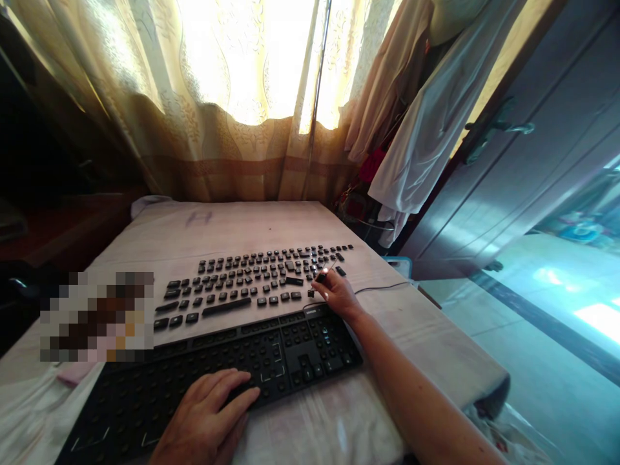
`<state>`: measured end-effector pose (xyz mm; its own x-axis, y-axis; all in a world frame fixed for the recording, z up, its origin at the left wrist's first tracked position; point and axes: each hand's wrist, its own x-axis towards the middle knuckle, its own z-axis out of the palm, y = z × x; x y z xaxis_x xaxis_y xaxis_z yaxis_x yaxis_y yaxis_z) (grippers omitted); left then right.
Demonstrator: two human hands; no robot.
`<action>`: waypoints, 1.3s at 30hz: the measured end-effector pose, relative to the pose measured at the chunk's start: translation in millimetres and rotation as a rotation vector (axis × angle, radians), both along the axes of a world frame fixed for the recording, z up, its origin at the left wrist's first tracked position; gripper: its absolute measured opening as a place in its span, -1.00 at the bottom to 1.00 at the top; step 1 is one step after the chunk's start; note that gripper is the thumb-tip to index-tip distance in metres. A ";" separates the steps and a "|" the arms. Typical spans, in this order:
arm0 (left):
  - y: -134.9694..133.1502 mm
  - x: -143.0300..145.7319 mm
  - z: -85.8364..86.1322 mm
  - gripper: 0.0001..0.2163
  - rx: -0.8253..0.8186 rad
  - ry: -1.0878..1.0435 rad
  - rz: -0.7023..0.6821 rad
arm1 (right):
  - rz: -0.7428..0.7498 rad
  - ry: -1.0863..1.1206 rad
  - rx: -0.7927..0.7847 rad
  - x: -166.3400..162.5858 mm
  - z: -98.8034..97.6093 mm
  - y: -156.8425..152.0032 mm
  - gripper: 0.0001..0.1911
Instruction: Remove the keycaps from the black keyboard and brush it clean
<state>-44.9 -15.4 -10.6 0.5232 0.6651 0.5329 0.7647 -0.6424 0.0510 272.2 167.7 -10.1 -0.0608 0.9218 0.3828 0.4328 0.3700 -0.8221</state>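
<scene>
A black keyboard frame (203,371) with its keycaps removed lies across the near part of the cloth-covered table (436,336). My left hand (208,416) rests flat on its front edge, fingers stretched out. Beyond it, several loose black keycaps (242,281) are laid out in rows on the cloth in keyboard order. My right hand (336,294) reaches to the right end of those rows and pinches a small black keycap (320,278) between fingertips.
A thin cable (382,286) runs right from the keyboard. Patterned curtains (232,97) hang behind the table, clothes (416,129) hang at the right, and a dark door (523,174) stands beyond them. A blurred patch covers something at the table's left.
</scene>
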 end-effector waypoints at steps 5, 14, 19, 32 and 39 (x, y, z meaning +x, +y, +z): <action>8.7 3.7 22.1 -0.79 -0.023 -0.008 -0.071 | 0.013 0.060 -0.016 -1.1 -1.3 0.5 -0.75; 90.5 77.8 61.6 -0.79 -0.425 -0.224 0.094 | 0.075 0.243 -0.085 -5.6 11.0 -11.6 -0.66; 126.9 119.2 58.5 -0.71 -0.576 -0.316 0.146 | 0.131 0.351 -0.132 -7.8 18.2 -25.0 -0.63; 141.4 129.0 38.3 -0.76 -0.709 -0.421 0.139 | -0.022 0.210 0.090 -16.2 26.6 -36.5 -0.80; 153.6 130.6 46.0 -0.81 -0.620 -0.285 0.161 | -0.236 0.184 0.112 -1.5 28.0 -26.7 -0.94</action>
<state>85.7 138.2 35.4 0.2894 0.9481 0.1319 0.7502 -0.3103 0.5839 270.7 141.0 17.9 0.2290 0.8538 0.4675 0.3652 0.3699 -0.8543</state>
